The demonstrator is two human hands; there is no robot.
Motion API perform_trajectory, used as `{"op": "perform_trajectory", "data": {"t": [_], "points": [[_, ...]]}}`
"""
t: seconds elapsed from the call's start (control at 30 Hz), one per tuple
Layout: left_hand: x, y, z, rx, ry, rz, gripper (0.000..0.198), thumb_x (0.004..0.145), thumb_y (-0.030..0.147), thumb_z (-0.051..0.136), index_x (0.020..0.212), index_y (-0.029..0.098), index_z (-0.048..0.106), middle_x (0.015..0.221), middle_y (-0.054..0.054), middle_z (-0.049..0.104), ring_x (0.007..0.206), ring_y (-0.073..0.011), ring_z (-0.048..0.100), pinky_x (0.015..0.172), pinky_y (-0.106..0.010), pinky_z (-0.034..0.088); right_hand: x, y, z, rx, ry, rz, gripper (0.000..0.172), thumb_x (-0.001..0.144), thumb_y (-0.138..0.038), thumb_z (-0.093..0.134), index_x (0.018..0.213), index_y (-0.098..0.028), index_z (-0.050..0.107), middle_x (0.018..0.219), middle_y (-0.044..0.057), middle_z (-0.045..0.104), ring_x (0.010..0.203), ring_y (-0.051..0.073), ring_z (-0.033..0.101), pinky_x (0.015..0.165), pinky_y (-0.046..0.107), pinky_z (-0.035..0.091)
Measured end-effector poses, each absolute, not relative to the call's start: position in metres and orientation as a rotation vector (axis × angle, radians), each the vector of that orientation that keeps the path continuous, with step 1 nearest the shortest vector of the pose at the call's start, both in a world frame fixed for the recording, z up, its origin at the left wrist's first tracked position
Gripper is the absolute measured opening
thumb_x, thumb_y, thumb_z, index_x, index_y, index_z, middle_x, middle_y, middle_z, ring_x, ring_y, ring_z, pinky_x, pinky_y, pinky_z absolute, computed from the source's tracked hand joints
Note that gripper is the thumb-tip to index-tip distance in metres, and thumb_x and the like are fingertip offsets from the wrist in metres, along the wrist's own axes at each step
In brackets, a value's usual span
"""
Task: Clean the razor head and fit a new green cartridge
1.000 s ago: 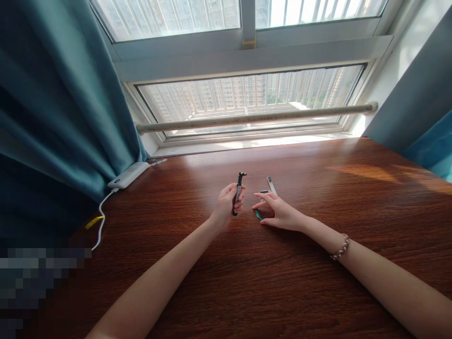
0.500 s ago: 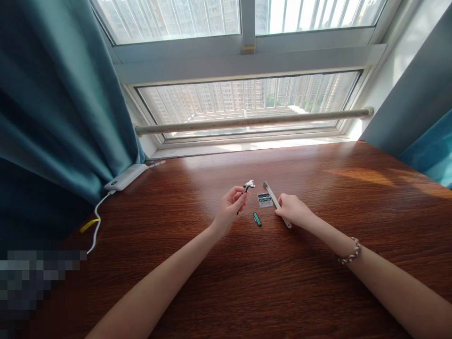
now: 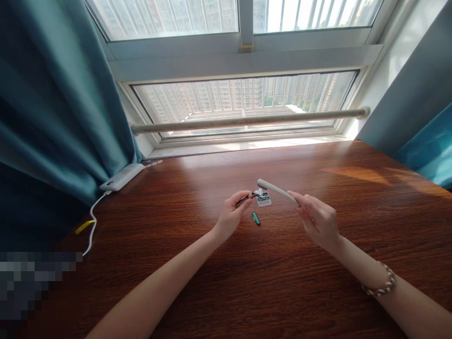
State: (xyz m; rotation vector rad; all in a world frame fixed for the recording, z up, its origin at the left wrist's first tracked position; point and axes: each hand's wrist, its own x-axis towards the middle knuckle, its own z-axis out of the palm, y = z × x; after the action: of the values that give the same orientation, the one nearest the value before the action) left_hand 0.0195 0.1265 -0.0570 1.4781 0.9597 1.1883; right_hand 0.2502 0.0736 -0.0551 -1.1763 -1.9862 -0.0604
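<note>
Pinching a razor handle (image 3: 243, 201) between thumb and fingers of the left hand (image 3: 229, 214), over the middle of the wooden table (image 3: 254, 282), with its metallic head (image 3: 259, 192) pointing right and slightly toward the far edge. Holding a pale toothbrush (image 3: 278, 190) by the handle in the right hand (image 3: 319, 221), thumb and fingertips pressed together on it, with the brush end slanting toward the far edge and leftward. Dark bristles (image 3: 262, 186) turned down, right by the razor's head; impossible to tell whether touching it.

Directly below the head in view, partly covered by it, a clear plastic case (image 3: 264, 199) with green-striped blade cartridges inside. Closer to the near side of the table, just beside the case but apart from it, a loose cartridge (image 3: 256, 218), black and green, lying at a slant. Around the right wrist, a braided bracelet (image 3: 390, 281).

At the left edge, near the far-left corner, a white oblong device (image 3: 122, 177) against a blue curtain (image 3: 70, 94), with a white cable (image 3: 92, 209) and a yellow tag (image 3: 84, 228) on it. Beyond the far edge, a pale bar (image 3: 247, 121) across the window (image 3: 212, 68).
</note>
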Motion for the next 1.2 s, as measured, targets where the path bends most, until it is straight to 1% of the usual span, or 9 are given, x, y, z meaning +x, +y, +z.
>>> {"op": "perform_trajectory", "data": {"t": [0.17,0.23,0.4,0.53,0.7,0.93,1.0,1.1,1.2], "points": [[0.017,0.129,-0.058,1.446,0.965,1.245,0.020,0.072,0.027,0.061,0.089,0.019,0.067,0.084,-0.003,0.063,0.074,-0.0128,0.052,0.068,-0.022,0.038,0.263,0.083,-0.056,-1.006,-2.109,0.077,0.042,0.086,-0.017,0.041,0.126,-0.029,0.044,0.064,-0.001,0.049,0.054,0.011,0.046,0.053,0.024,0.035],[0.017,0.130,-0.058,1.446,0.949,1.245,0.020,0.073,0.027,0.060,0.090,0.019,0.066,0.085,-0.003,0.063,0.075,-0.0127,0.052,0.069,-0.022,0.038,0.266,0.085,-0.058,-0.988,-2.130,0.107,0.043,0.085,-0.016,0.042,0.125,-0.030,0.045,0.065,-0.001,0.050,0.053,0.011,0.046,0.052,0.023,0.035],[0.016,0.130,-0.058,1.446,0.970,1.226,0.021,0.073,0.028,0.060,0.090,0.018,0.066,0.082,-0.002,0.062,0.072,-0.0122,0.050,0.067,-0.022,0.038,0.272,0.087,-0.061,-1.106,-2.008,-0.022,0.044,0.082,-0.014,0.046,0.122,-0.031,0.049,0.065,-0.001,0.052,0.050,0.009,0.043,0.051,0.022,0.035],[0.018,0.130,-0.059,1.419,0.964,1.204,0.022,0.074,0.029,0.060,0.092,0.018,0.066,0.082,-0.002,0.062,0.071,-0.0118,0.048,0.066,-0.022,0.037,0.273,0.088,-0.060,-1.030,-2.077,0.006,0.047,0.080,-0.010,0.048,0.122,-0.032,0.049,0.066,-0.001,0.052,0.053,0.009,0.045,0.052,0.021,0.034],[0.019,0.130,-0.060,1.439,0.951,1.192,0.023,0.076,0.031,0.058,0.092,0.017,0.066,0.074,-0.001,0.058,0.066,-0.0107,0.044,0.063,-0.022,0.034,0.272,0.088,-0.059,-1.007,-2.031,0.003,0.044,0.080,-0.010,0.049,0.119,-0.029,0.052,0.061,-0.002,0.048,0.048,0.008,0.040,0.049,0.020,0.031],[0.019,0.130,-0.058,1.423,0.943,1.163,0.022,0.077,0.032,0.056,0.091,0.017,0.065,0.071,0.000,0.054,0.066,-0.0093,0.042,0.064,-0.020,0.034,0.270,0.086,-0.062,-1.023,-2.011,0.047,0.044,0.080,-0.010,0.049,0.119,-0.029,0.053,0.062,-0.002,0.049,0.050,0.008,0.040,0.050,0.020,0.031],[0.019,0.130,-0.056,1.392,0.927,1.135,0.022,0.078,0.033,0.055,0.089,0.016,0.064,0.067,0.001,0.051,0.062,-0.0083,0.041,0.060,-0.019,0.034,0.268,0.087,-0.064,-1.074,-2.008,0.044,0.043,0.080,-0.011,0.049,0.119,-0.030,0.053,0.063,-0.002,0.050,0.050,0.008,0.041,0.050,0.021,0.031],[0.019,0.128,-0.054,1.259,0.876,1.032,0.025,0.080,0.038,0.051,0.088,0.016,0.059,0.060,0.003,0.044,0.050,-0.0053,0.038,0.047,-0.017,0.031,0.262,0.086,-0.065,-1.214,-1.859,0.031,0.038,0.081,-0.014,0.048,0.116,-0.027,0.056,0.059,-0.002,0.046,0.049,0.008,0.038,0.049,0.022,0.030],[0.020,0.124,-0.050,1.073,0.789,0.878,0.029,0.082,0.044,0.045,0.089,0.018,0.054,0.056,0.006,0.038,0.037,-0.0026,0.033,0.035,-0.015,0.024,0.254,0.083,-0.065,-1.197,-1.744,0.194,0.036,0.083,-0.017,0.047,0.118,-0.023,0.054,0.058,-0.003,0.046,0.046,0.008,0.036,0.048,0.022,0.031]]}}
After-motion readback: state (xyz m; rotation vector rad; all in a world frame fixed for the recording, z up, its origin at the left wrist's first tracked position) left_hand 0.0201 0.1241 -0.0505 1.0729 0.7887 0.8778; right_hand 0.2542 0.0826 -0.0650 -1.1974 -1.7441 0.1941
